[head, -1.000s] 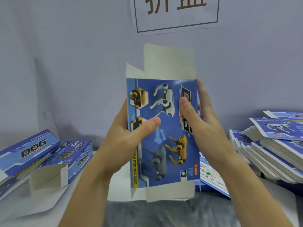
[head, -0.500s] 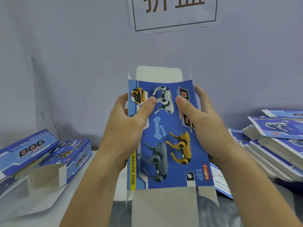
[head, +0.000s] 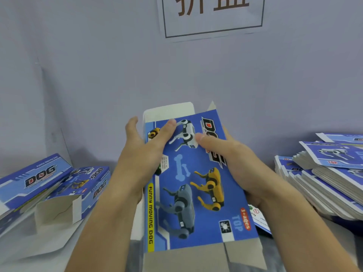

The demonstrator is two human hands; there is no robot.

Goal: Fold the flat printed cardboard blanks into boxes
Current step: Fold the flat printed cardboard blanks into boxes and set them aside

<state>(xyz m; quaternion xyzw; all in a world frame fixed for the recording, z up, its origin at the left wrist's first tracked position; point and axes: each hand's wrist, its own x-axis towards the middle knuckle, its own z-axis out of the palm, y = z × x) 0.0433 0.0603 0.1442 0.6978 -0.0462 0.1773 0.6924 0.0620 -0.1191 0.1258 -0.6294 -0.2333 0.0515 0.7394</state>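
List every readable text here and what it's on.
"折盒": wall sign, top cut off.
"FUNNY MOVING DOG", "DOG", "TOP", "3+ages": held blank.
"DOG", "FUNNY MOVING DOG": left boxes.
"TOP": right stack, seen upside down.
Small print on the blank and stack: too blurred.

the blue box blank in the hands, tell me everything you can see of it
The box blank is printed cardboard, blue, with white, grey and yellow robot dogs, a pale bone, a "DOG" logo and a yellow "FUNNY MOVING DOG" strip. Plain unprinted flaps stick out at its far and near ends. It is held in the air, tilted, long axis pointing away. The left hand and right hand grip its side edges, thumbs on the printed face.
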